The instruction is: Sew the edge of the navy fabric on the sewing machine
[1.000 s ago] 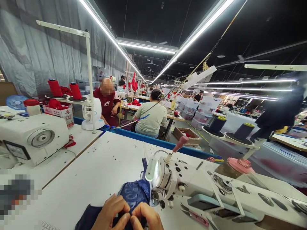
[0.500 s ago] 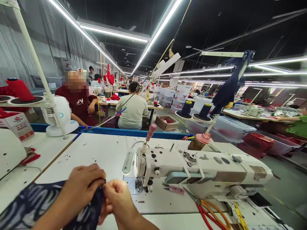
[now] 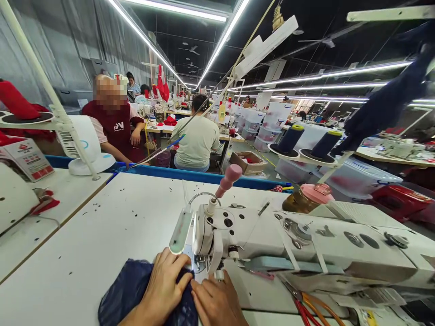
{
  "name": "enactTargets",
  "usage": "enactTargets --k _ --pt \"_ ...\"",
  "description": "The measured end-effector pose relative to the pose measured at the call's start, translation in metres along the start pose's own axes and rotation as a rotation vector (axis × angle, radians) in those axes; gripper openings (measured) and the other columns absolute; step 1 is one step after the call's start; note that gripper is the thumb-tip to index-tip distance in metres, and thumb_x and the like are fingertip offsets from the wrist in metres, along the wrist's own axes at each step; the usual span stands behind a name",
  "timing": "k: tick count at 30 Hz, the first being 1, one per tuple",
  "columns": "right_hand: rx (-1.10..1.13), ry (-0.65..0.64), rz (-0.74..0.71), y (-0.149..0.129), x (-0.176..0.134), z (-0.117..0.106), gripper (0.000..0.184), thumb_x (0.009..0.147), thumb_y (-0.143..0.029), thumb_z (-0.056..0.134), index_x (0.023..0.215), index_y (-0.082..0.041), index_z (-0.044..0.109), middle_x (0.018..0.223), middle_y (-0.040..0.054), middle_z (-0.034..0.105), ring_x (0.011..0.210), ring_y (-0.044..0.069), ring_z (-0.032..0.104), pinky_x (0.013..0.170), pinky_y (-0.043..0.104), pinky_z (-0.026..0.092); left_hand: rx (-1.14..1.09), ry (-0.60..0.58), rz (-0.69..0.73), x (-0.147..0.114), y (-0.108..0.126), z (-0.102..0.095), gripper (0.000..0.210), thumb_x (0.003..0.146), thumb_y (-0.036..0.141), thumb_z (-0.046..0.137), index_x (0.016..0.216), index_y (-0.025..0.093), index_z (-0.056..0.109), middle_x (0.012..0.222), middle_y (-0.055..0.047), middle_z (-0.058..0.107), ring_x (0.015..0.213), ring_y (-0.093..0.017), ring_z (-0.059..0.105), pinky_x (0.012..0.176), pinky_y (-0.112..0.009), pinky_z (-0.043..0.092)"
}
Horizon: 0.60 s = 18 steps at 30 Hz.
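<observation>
At the near edge of the bench, the left hand lies flat on the navy fabric, fingers pressing it down, not closed around it. The right hand rests just beside, fingertips touching the cloth's right edge, likewise spread. The fabric is bunched on the bench, its right end reaching to the needle area of the sewing machine. The hands sit side by side, touching. Red-handled scissors lie to the right, under the machine arm. A pink-lidded jar stands behind the machine. Further back, two dark thread cones sit on a stand. On the left, a white fan stands on the next bench. Beyond the blue rail, two people sit at other benches.
</observation>
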State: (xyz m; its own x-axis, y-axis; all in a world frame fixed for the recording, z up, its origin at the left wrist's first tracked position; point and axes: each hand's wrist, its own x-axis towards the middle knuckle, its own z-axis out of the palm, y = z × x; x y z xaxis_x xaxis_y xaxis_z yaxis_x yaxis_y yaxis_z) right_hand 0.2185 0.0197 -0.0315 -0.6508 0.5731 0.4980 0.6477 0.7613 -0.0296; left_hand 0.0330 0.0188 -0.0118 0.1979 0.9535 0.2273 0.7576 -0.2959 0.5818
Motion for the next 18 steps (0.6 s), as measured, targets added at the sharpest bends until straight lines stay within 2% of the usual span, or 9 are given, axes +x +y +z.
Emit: enactTargets --k 2,3,4,6,8,10,12,15,18 --pt "-0.011 0.005 -0.031 0.001 0.003 -0.004 0.02 0.082 -0.011 0.048 0.099 -0.018 0.057 0.067 -0.0028 0.059 0.061 0.015 0.053 0.073 0.036 0.029 0.109 0.111 0.214 -0.008 -0.002 0.002 0.018 0.091 0.012 0.05 0.1 0.019 0.063 0.102 -0.004 0.064 0.096 -0.021 0.056 0.083 -0.035 0.042" --pt "-0.007 0.019 -0.044 0.001 0.003 -0.004 0.021 0.08 -0.01 0.047 0.097 -0.017 0.057 0.066 -0.0026 0.059 0.06 0.015 0.053 0.073 0.037 0.029 0.175 0.17 0.333 -0.013 -0.004 0.004 0.019 0.094 0.015 0.047 0.103 0.019 0.064 0.104 -0.004 0.066 0.099 -0.02 0.057 0.09 -0.035 0.042" --pt "-0.006 0.036 -0.05 0.002 0.002 -0.004 0.023 0.079 -0.009 0.046 0.098 -0.016 0.057 0.065 -0.0024 0.059 0.06 0.015 0.053 0.074 0.037 0.029 0.238 0.237 0.434 -0.018 -0.006 0.007 0.021 0.097 0.02 0.045 0.104 0.018 0.064 0.106 -0.003 0.067 0.103 -0.02 0.058 0.1 -0.036 0.038" --pt "0.001 0.04 -0.052 0.003 0.0 -0.005 0.03 0.079 -0.009 0.046 0.106 -0.015 0.058 0.066 -0.002 0.06 0.061 0.015 0.054 0.076 0.038 0.03 0.329 0.349 0.547 -0.025 -0.012 0.013 0.027 0.1 0.029 0.044 0.106 0.015 0.066 0.111 -0.003 0.069 0.112 -0.019 0.058 0.118 -0.04 0.024" --pt "0.056 -0.035 -0.041 0.005 -0.001 -0.008 0.032 0.083 -0.009 0.047 0.112 -0.016 0.058 0.07 -0.0024 0.062 0.063 0.015 0.056 0.08 0.038 0.032 0.343 0.415 0.594 -0.029 -0.019 0.018 0.028 0.1 0.03 0.046 0.106 0.014 0.067 0.114 -0.004 0.069 0.114 -0.019 0.06 0.124 -0.047 0.012" --pt "0.121 -0.079 0.037 0.008 0.001 -0.012 0.025 0.087 -0.011 0.048 0.106 -0.02 0.061 0.072 -0.0024 0.064 0.066 0.016 0.058 0.08 0.037 0.035 0.333 0.417 0.624 -0.029 -0.024 0.021 0.026 0.099 0.027 0.047 0.107 0.014 0.068 0.114 -0.004 0.07 0.114 -0.018 0.061 0.125 -0.052 0.009" --pt "0.147 0.001 0.155 0.011 0.006 -0.015 0.017 0.089 -0.016 0.051 0.097 -0.021 0.065 0.078 -0.0005 0.067 0.074 0.017 0.061 0.077 0.034 0.039 0.334 0.421 0.64 -0.027 -0.025 0.02 0.027 0.099 0.025 0.046 0.107 0.014 0.069 0.112 -0.004 0.07 0.114 -0.017 0.062 0.125 -0.053 0.01" --pt "0.193 0.138 0.291 0.013 0.01 -0.011 0.016 0.086 -0.019 0.052 0.09 -0.022 0.068 0.083 0.0012 0.068 0.082 0.02 0.062 0.076 0.033 0.043 0.336 0.418 0.642 -0.024 -0.023 0.015 0.027 0.099 0.026 0.046 0.107 0.015 0.069 0.109 -0.004 0.072 0.114 -0.016 0.062 0.125 -0.051 0.009" --pt "0.273 0.093 0.382 0.011 0.009 0.005 0.015 0.083 -0.018 0.051 0.079 -0.022 0.065 0.074 0.0016 0.065 0.077 0.02 0.061 0.074 0.032 0.045 0.321 0.416 0.636 -0.022 -0.021 0.012 0.026 0.099 0.027 0.047 0.106 0.015 0.069 0.111 -0.003 0.071 0.116 -0.016 0.06 0.125 -0.051 0.006"
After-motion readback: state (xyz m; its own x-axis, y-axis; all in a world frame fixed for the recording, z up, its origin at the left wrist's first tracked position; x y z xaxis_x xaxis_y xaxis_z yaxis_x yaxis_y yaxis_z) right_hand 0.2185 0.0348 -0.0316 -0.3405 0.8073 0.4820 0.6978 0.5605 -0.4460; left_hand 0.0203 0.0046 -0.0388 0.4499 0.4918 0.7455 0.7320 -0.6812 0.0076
